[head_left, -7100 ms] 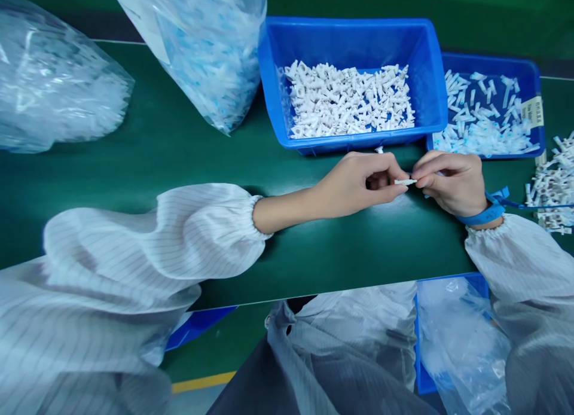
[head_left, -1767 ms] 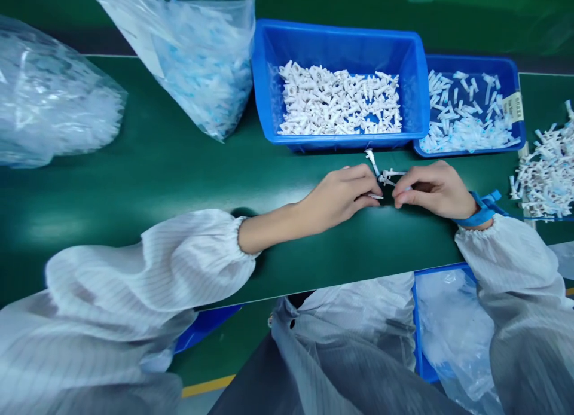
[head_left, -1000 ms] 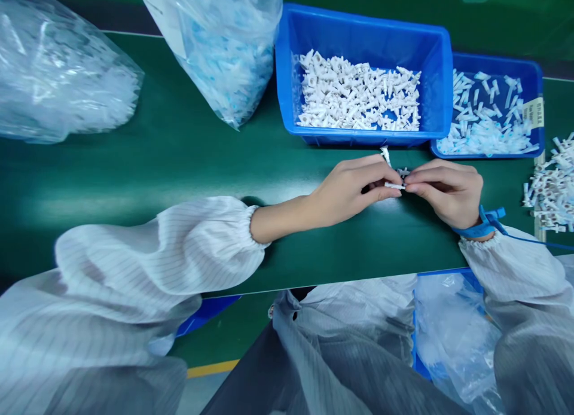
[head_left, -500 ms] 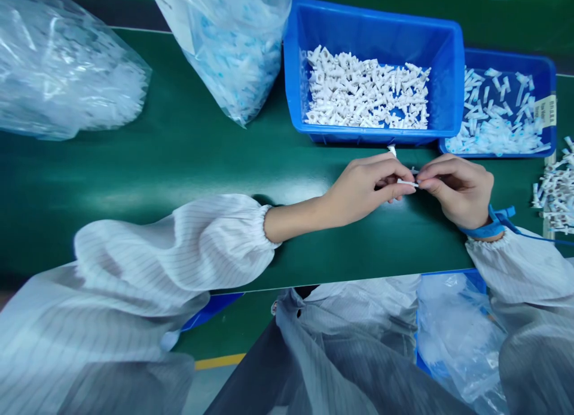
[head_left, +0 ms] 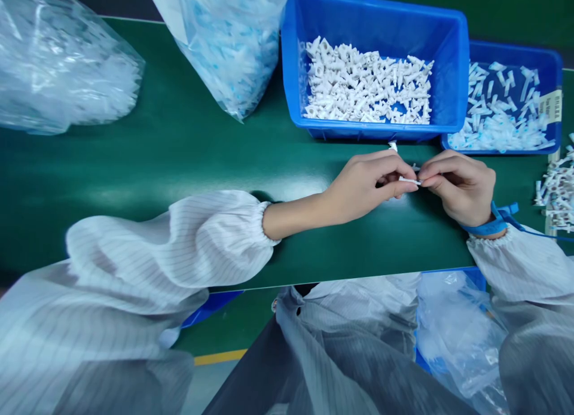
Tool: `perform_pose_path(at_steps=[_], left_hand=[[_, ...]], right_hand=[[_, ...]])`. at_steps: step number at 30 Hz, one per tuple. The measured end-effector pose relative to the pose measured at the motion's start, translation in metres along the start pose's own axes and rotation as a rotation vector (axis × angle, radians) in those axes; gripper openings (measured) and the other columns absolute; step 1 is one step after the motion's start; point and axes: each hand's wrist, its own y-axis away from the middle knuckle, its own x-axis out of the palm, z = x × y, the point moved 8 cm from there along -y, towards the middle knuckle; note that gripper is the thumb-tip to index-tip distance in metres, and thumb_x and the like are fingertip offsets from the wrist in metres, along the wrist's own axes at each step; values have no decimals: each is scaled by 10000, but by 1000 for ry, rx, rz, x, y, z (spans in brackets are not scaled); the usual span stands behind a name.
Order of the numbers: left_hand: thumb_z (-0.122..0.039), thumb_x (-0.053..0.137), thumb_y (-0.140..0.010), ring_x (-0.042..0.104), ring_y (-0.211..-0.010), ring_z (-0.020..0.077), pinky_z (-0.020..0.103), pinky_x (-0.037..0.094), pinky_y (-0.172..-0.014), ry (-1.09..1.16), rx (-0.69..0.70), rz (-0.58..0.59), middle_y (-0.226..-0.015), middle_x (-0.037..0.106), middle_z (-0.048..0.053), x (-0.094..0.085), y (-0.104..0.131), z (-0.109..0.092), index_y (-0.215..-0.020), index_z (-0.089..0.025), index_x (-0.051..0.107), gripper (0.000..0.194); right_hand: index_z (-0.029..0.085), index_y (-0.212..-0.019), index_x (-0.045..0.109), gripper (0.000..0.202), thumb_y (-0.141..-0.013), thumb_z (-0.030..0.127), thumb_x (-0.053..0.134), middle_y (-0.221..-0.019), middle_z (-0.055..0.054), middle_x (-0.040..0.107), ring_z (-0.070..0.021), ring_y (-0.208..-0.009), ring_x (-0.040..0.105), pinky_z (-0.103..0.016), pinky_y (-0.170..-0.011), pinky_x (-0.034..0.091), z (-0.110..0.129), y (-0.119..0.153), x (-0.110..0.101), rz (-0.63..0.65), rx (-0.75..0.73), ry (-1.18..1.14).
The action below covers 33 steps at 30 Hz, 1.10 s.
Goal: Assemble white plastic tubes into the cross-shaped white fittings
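Note:
My left hand (head_left: 365,185) pinches a small white plastic piece (head_left: 408,180) between thumb and fingertips. From the right, my right hand (head_left: 461,182) meets it, its thumb and forefinger closed on the tip of that same piece. Both hands are held above the green table (head_left: 224,164), just in front of the large blue bin (head_left: 376,131). Another small white part (head_left: 393,146) shows behind the left fingers; whether they hold it I cannot tell. The right fingertips hide part of the join.
Small white fittings (head_left: 359,86) lie in the large bin. A lower blue bin (head_left: 502,152) holds blue-tipped pieces. White parts are heaped (head_left: 558,194) at the far right. Two plastic bags, one clear (head_left: 67,68) and one with bluish pieces (head_left: 233,50), stand at the back left.
The hands stay together on the white piece with hardly any movement. The whole view has shifted slightly.

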Motion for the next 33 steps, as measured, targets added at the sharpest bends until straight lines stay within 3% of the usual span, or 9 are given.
perform_pose_path(at_steps=[15,22,33], left_hand=[[-530,613,-883,593,-668,100,228,452,-619,-35,73,16,-805,650,31,1,1,-4,-849,-162,684,377],[-513,625,-881,570,-633,92,232,435,-601,-8,72,19,-774,641,24,1,1,-4,-841,-150,689,370],[-593,619,-852,572,-595,78,222,464,-592,-3,-43,-153,-724,627,1,-2,5,5,-790,-159,653,440]], right_hand=[[229,-829,737,53,-851,191,708,-784,2,732,-125,-696,684,-247,-661,563,3,-5,4,102,-66,-74],[239,-778,742,106,-869,263,694,-755,-4,738,-129,-662,688,-246,-638,568,-1,-6,6,153,-58,-87],[237,-792,746,133,-866,336,696,-769,-10,743,-150,-685,692,-273,-641,565,-1,-1,6,6,19,87]])
